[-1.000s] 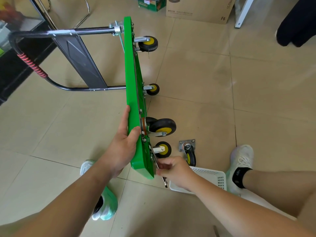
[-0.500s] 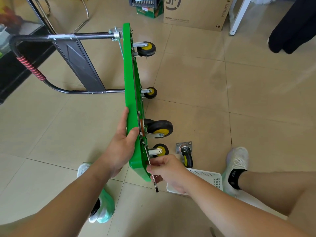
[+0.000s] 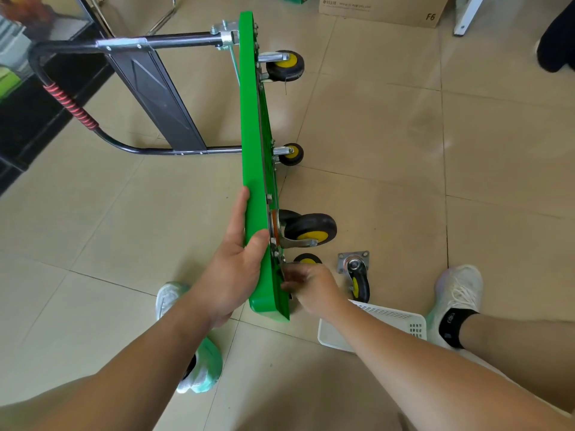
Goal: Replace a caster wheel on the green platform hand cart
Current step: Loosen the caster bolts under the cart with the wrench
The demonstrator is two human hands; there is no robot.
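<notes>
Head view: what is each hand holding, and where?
Left hand grips the cart deck at its near edge. Right hand curls by the nearest mounted caster; whether it holds anything is too blurred to tell.

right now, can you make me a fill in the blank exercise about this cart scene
The left hand grips the edge of the ___ platform.
A loose caster wheel lies on the tiled floor beside the ___ basket.
___ wheels are mounted on the cart, each with a yellow hub.
Missing words: green; white; four.
</notes>
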